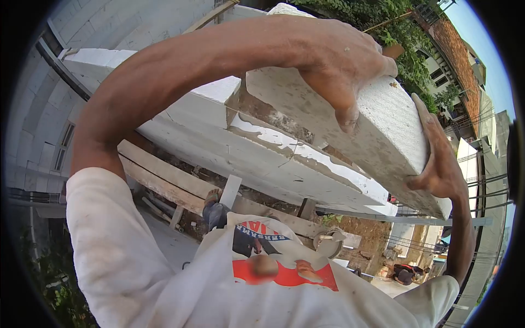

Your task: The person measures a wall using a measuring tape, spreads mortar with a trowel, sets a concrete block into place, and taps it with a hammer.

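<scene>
Holding: I have a white block (pixel 306 104) clamped by the left hand (pixel 350 71) and the right hand (pixel 442 167) together.
Left grip: I see the thumb pressed on the block's broad near face and the fingers bent over its upper side, the arm arching across my view.
Right grip: I find the thumb on the near face, close to the block's right end, with the fingers reaching along the upper side.
Block: tilted, held up in front of the wall (pixel 213 145) and partly over its top as I look down; I cannot tell whether they touch.
Wall top: bright patches with ragged edges, beside a raised row of pale blocks (pixel 210 90) to the left.
Below: I make out wooden planks (pixel 164 177) and a bucket (pixel 328 246).
Lower right: another person (pixel 404 275) in dark clothing, well apart from the block.
Beyond: greenery (pixel 355 8) and a tiled roof (pixel 456 52).
</scene>
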The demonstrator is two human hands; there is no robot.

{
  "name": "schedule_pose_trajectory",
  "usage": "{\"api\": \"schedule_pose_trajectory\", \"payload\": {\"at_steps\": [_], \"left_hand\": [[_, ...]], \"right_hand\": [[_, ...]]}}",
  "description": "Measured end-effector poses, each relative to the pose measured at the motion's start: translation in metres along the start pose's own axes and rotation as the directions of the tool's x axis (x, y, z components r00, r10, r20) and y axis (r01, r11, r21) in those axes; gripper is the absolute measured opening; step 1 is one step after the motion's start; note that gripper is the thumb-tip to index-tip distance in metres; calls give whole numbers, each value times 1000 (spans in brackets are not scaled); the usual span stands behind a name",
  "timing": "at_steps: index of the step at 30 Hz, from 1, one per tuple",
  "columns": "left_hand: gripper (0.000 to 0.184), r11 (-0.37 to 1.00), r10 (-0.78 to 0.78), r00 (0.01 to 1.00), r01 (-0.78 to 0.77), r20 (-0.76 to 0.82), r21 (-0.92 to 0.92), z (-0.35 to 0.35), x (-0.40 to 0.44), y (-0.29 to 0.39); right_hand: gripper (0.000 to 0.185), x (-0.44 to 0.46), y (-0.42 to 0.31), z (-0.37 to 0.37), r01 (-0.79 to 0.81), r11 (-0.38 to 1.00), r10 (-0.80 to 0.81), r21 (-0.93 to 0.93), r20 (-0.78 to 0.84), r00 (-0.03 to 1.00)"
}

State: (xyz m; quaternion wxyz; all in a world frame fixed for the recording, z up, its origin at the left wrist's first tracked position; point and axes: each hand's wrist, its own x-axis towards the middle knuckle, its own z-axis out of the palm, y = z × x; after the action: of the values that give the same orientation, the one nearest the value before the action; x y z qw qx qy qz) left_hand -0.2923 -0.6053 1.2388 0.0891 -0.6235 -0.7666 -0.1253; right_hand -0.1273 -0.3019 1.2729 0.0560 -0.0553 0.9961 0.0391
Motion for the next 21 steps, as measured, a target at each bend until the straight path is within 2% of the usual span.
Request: {"api": "schedule_pose_trajectory", "payload": {"at_steps": [1, 3, 4, 6, 7, 8, 10, 11, 14, 21], "left_hand": [[96, 998, -19, 1000, 20, -22, 63, 3, 4, -8], [101, 998, -49, 998, 50, -33, 42, 24, 7, -25], [108, 998, -57, 998, 57, -37, 11, 39, 8, -33], [111, 993, -118, 993, 118, 1, -4, 68, 4, -42], [114, 986, -162, 986, 163, 42, -21, 82, 1, -46], [114, 983, -182, 982, 183, 44, -19, 98, -4, -49], [119, 968, -240, 967, 245, 90, -53, 130, -15, -52], [121, 960, -266, 954, 276, 137, -57, 143, -18, -53], [121, 948, -292, 944, 307, 154, -81, 176, -33, -55], [124, 927, -311, 919, 349, 242, -135, 211, -58, -66]], "right_hand": [[138, 14, 5, 5, 22, 1000, -22, -6, -4, 1000], [149, 42, 14, 22, -5, 1000, 5, -2, -8, 1000], [149, 56, 21, 35, 14, 1000, -14, -5, -7, 1000], [137, 81, 30, 63, 89, 994, -92, 55, 40, 995], [139, 90, 24, 75, 138, 982, -142, 132, 18, 990], [139, 98, 23, 86, 157, 979, -162, 133, 21, 987], [143, 112, 22, 116, 194, 960, -213, 202, 77, 974], [143, 117, 29, 139, 333, 931, -330, 152, -45, 943], [144, 126, 21, 168, 285, 929, -307, 236, 63, 950], [152, 142, 6, 215, 292, 917, -341, 270, 157, 927]]}}
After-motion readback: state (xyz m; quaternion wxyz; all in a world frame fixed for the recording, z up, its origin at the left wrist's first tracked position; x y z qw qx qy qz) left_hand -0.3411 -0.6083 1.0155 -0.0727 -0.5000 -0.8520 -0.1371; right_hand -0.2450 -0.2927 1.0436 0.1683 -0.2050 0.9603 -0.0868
